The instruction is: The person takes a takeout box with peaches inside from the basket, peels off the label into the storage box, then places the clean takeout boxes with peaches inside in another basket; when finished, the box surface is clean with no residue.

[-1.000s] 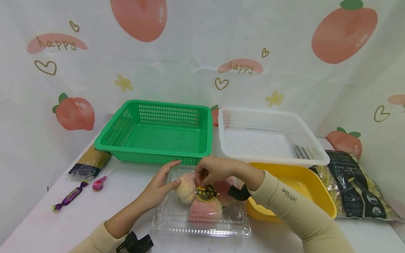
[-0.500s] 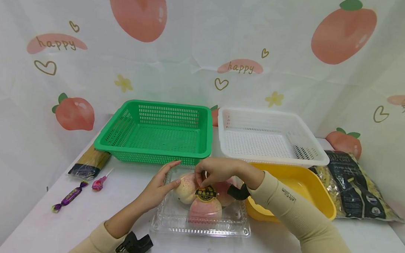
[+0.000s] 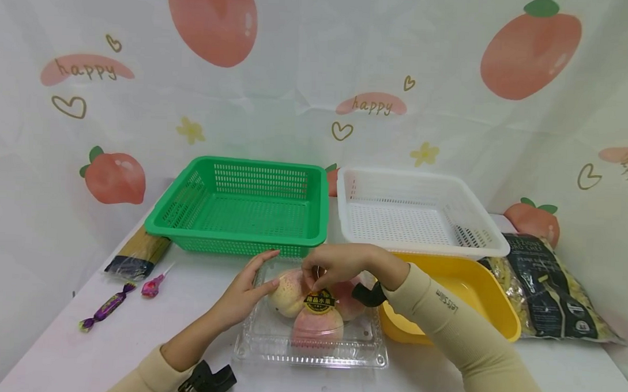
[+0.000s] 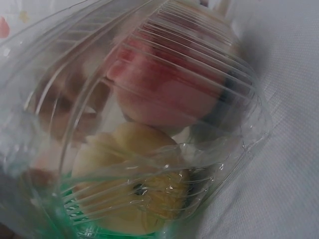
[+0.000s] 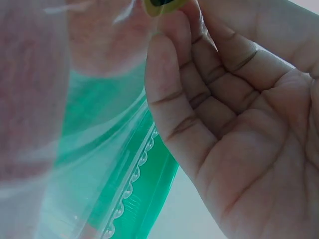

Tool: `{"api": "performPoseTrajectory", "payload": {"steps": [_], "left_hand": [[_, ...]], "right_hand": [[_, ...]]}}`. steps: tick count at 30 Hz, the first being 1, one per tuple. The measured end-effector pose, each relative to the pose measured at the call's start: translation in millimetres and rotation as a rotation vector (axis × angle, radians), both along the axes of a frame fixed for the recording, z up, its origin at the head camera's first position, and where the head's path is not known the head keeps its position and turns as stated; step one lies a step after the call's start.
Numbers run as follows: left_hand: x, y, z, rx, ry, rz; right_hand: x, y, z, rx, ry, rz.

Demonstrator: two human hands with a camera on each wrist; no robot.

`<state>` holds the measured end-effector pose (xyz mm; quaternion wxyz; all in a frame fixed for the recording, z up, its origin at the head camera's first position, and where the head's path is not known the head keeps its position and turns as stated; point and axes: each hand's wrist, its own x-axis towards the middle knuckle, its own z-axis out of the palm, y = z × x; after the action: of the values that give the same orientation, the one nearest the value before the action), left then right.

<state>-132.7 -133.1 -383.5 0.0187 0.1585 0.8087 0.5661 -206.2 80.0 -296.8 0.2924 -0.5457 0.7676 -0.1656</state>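
Observation:
A clear plastic clamshell box lies on the white table in front of me, lid down, with three peaches inside. On its domed lid sits a black and yellow sticker. My right hand pinches the sticker's top edge between thumb and fingers; the right wrist view shows the sticker at those fingertips. With fingers nearly straight, my left hand rests against the box's left side, thumb on the lid. The left wrist view shows a red peach and a yellow one through the ribbed plastic.
A green basket and a white basket stand behind the box, both with nothing in them. A yellow tub sits right of it, with a dark pasta bag beyond. A spaghetti pack, lollipop and purple sweet lie at left.
My right fingertips have shifted very slightly at the sticker's top edge. The left hand, the box and everything else stay where they were.

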Motion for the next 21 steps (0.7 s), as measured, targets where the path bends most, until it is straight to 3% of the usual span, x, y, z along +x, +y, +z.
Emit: {"api": "performPoseTrajectory", "payload": {"steps": [14, 21], "left_hand": [[1.1, -0.4, 2.8, 0.005, -0.009, 0.0], [1.6, 0.2, 2.5, 0.003, -0.004, 0.001]], "right_hand": [[-2.5, -0.7, -3.2, -0.045, -0.081, -0.024], [-5.2, 1.4, -7.2, -0.065, -0.056, -0.008]]}}
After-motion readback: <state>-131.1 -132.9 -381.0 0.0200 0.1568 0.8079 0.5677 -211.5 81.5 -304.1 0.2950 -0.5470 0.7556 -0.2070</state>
